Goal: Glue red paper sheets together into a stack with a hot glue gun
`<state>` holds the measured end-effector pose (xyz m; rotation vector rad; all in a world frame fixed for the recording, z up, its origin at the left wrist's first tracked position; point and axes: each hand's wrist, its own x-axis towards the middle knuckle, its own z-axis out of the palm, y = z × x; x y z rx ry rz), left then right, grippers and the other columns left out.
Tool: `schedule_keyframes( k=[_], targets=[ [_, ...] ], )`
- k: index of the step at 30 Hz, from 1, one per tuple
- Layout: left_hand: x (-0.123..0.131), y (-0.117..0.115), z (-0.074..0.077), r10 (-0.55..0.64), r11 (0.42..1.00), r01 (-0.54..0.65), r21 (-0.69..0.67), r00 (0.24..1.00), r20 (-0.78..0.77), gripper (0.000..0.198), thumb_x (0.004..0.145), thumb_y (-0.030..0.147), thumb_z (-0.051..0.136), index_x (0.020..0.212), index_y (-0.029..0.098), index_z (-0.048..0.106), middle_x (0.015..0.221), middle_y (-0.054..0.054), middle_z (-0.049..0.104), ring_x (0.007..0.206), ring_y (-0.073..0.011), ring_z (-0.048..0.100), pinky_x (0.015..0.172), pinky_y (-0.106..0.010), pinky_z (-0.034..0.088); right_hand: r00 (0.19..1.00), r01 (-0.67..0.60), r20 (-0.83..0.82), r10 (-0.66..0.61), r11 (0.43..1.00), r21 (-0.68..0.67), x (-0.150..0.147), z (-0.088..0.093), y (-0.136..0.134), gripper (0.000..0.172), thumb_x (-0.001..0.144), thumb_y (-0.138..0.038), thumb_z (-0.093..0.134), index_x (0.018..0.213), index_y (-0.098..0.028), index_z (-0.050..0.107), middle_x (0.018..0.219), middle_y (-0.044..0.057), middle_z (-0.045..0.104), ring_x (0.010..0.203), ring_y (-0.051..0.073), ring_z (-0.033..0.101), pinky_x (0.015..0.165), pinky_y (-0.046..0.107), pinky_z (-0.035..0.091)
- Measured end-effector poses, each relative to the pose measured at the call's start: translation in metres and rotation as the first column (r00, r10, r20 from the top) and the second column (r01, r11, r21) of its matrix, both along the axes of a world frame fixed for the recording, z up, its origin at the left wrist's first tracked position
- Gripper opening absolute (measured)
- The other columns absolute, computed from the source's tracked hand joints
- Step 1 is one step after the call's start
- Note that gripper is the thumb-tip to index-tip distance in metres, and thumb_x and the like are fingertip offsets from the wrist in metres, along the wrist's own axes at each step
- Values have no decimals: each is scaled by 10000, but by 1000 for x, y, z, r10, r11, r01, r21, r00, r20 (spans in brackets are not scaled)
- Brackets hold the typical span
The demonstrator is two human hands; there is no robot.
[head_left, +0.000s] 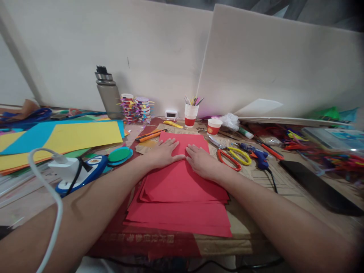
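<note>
Several sheets of red paper (176,182) lie stacked in front of me on flattened cardboard (216,246), their near edges uneven. My left hand (163,153) presses flat on the far part of the top sheet, fingers spread. Beside it, my right hand (200,161) also lies flat on the paper, its fingers extended. The thumb of the left hand comes close to the right fingers near the middle of the sheet. Just right of the paper are scissors with red handles (229,161) and another pair with yellow handles (241,156).
Left are yellow paper sheets (88,134), a blue-and-white power strip (82,174) with a white cable, and green discs (118,154). A bottle (108,94) and paper cups (191,115) stand behind. Right lie a blue glue gun (261,159) and a black phone (318,185).
</note>
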<state>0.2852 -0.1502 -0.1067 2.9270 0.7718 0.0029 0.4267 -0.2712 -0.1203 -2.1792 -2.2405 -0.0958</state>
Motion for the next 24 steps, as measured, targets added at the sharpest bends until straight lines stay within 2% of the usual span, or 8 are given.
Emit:
schedule_keyframes(
  k=[6, 10, 14, 17, 21, 24],
  targets=[
    [0, 0, 0, -1, 1000, 1, -3, 1000, 7, 854, 840, 710, 293, 1471, 135, 295, 1534, -137, 241, 1427, -286, 187, 1131, -471, 164, 999, 13, -33, -13, 1000, 9, -4, 4, -3, 434, 967, -215, 294, 1352, -67, 429, 1450, 216, 377, 1380, 285, 289, 1086, 476, 272],
    [-1, -1, 0, 9, 1000, -9, 10, 1000, 0, 822, 857, 691, 281, 1467, 141, 307, 1534, -130, 251, 1425, -279, 197, 1132, -453, 172, 989, 71, -131, -62, 995, 70, -6, 14, -7, 427, 957, -248, 370, 1346, -89, 448, 1461, 197, 374, 1393, 268, 264, 1107, 470, 240],
    [-1, 5, -3, 37, 997, -41, 63, 998, 55, 770, 884, 653, 282, 1453, 137, 333, 1532, -135, 264, 1421, -286, 208, 1126, -461, 187, 967, 86, -247, -64, 993, 80, -7, 21, -10, 429, 948, -287, 419, 1324, -92, 486, 1434, 184, 423, 1360, 249, 339, 1098, 410, 280],
    [1, 12, -6, 13, 989, -33, 144, 990, 141, 725, 898, 619, 311, 1440, 140, 349, 1532, -142, 267, 1422, -290, 201, 1122, -453, 203, 958, 58, -284, -33, 995, 79, -4, 22, -12, 436, 936, -321, 440, 1301, -97, 521, 1411, 172, 458, 1332, 251, 388, 1078, 385, 314],
    [3, 18, -8, -47, 988, 29, 150, 991, 121, 680, 900, 623, 301, 1367, 153, 452, 1438, -156, 435, 1318, -305, 404, 1061, -423, 314, 939, -5, -343, 21, 999, 46, 0, 31, -18, 478, 903, -402, 491, 1314, -160, 532, 1364, 135, 522, 1260, 259, 476, 1050, 391, 351],
    [3, 19, -8, -74, 989, 61, 132, 993, 96, 700, 892, 647, 281, 1368, 163, 451, 1438, -156, 435, 1291, -314, 433, 1035, -428, 344, 918, -64, -393, 49, 998, -26, 2, 41, -26, 572, 846, -457, 564, 1360, -218, 490, 1365, 98, 529, 1231, 264, 502, 1032, 399, 371]
  ],
)
